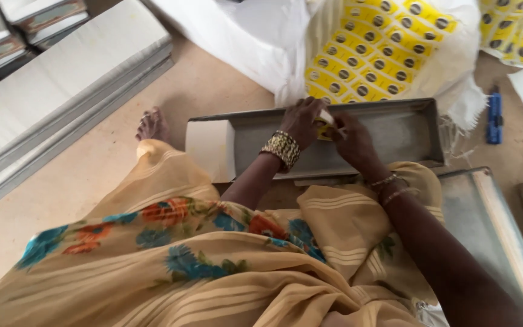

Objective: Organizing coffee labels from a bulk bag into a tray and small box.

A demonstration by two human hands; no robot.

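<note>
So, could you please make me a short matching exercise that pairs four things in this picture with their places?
Things:
1. metal tray
2. blue tool
3. yellow label sheets
4. left hand

Places:
A. on the floor at far right
B. on the white sack beyond the tray
C. in front of the knees
D. on the tray, beside the right hand

Pairs: 1-C, 2-A, 3-B, 4-D

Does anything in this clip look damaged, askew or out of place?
Little stands out. The white sack holding yellow label sheets has a frayed, torn edge with loose threads by the grey tray. A blue tool lies alone on the floor. Both hands, left hand and right hand, work over the tray.
</note>
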